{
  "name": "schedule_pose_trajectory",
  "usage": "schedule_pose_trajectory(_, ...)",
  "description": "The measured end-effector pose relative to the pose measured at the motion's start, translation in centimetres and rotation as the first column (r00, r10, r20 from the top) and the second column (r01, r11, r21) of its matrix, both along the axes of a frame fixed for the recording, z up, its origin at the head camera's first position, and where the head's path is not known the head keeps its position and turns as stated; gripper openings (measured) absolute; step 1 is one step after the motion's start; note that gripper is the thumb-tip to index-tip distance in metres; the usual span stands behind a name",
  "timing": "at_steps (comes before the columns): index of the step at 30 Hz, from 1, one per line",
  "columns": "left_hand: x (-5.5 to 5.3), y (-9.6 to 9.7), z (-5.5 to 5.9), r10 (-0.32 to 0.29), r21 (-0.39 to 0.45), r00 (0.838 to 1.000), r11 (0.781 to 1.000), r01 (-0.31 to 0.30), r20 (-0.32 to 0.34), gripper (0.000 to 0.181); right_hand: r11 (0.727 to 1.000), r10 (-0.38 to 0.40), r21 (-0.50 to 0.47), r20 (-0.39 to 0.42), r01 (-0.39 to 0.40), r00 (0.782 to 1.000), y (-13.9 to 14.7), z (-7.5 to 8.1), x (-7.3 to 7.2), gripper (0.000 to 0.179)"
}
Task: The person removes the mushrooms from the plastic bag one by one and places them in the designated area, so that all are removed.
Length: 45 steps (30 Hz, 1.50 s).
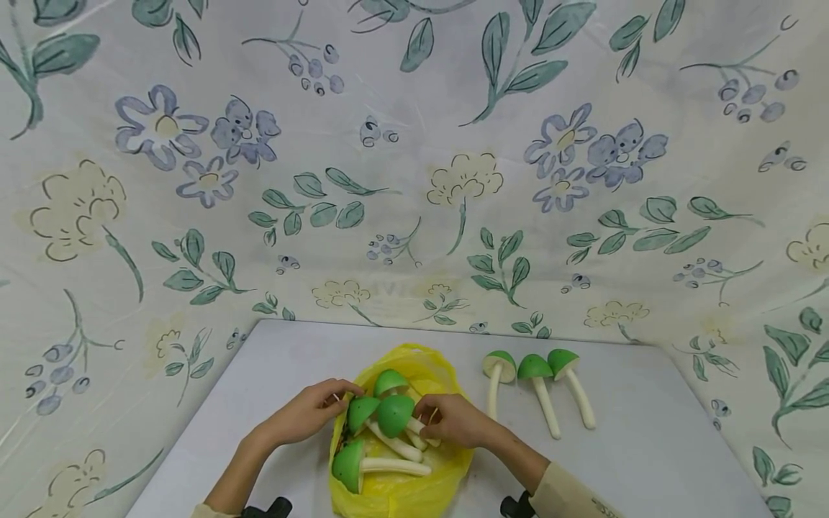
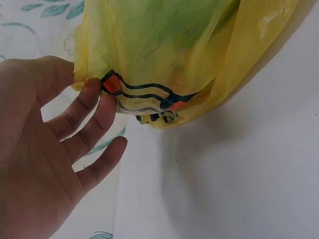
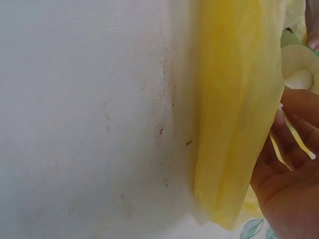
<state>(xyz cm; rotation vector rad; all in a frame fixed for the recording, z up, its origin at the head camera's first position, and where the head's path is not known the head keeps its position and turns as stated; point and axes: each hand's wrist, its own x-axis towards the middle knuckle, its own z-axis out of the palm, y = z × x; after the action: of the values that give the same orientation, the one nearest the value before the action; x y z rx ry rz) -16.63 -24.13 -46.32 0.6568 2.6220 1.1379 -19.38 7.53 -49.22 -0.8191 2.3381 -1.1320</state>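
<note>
A yellow plastic bag (image 1: 447,475) lies on the table with its mouth wide, holding several mushrooms with green caps and pale stems. My left hand (image 1: 309,411) pinches the bag's left rim; in the left wrist view its thumb goes behind the plastic (image 2: 149,55) and the fingertips touch the printed outside. Over the right rim, my right hand (image 1: 456,421) reaches in and pinches the stem of a green-capped mushroom (image 1: 395,415). Another mushroom (image 1: 350,464) lies nearest me, stem pointing right. From the right wrist, the bag wall (image 3: 239,109) hides part of the fingers.
To the right of the bag, three more green-capped mushrooms lie on the white table (image 1: 648,432): one on the left (image 1: 499,367), one in the middle (image 1: 536,368) and one on the right (image 1: 563,360). A floral sheet (image 1: 401,237) hangs behind the table.
</note>
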Motion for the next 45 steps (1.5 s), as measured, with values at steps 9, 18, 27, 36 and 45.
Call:
schedule_pose_trajectory(9,0.1,0.2,0.1,-0.002,-0.004,1.000,1.000,0.002,-0.008,0.027,1.000,-0.013,-0.011,-0.041,0.012,0.999,1.0,0.4,0.2,0.020)
schedule_pose_trajectory(18,0.0,0.0,-0.1,-0.002,-0.007,1.000,1.000,0.002,-0.002,0.027,1.000,-0.027,-0.016,-0.033,0.026,0.999,2.1,0.4,0.2,0.020)
schedule_pose_trajectory(27,-0.1,0.1,-0.2,-0.008,-0.004,1.000,1.000,0.008,-0.015,0.027,1.000,-0.026,-0.019,-0.053,0.025,0.998,3.2,1.1,0.4,0.020)
schedule_pose_trajectory(36,-0.3,0.2,-0.3,-0.012,-0.002,1.000,1.000,0.012,-0.007,0.026,0.998,-0.059,-0.039,-0.074,0.056,0.995,5.3,1.8,0.3,0.020)
schedule_pose_trajectory(45,-0.2,0.1,-0.3,-0.020,0.001,1.000,1.000,0.020,0.001,0.026,0.992,-0.120,-0.047,-0.075,0.117,0.990,7.5,1.6,0.0,0.021)
